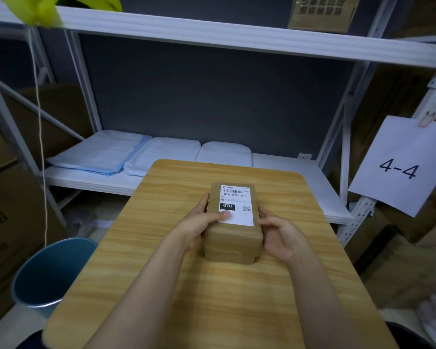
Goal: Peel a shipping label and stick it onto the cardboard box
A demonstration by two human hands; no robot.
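A small brown cardboard box stands on the wooden table, near its middle. A white shipping label with a barcode, "070-070-A80" and a QR code lies flat on the box's top face. My left hand grips the box's left side, its thumb pressed on the label's lower left corner. My right hand cups the box's right side, fingers curled against the near right edge.
A blue waste bin stands on the floor left of the table. Behind the table a white shelf holds folded white and pale blue cloths. A paper sign "4-4" hangs at right. Cardboard boxes line both sides.
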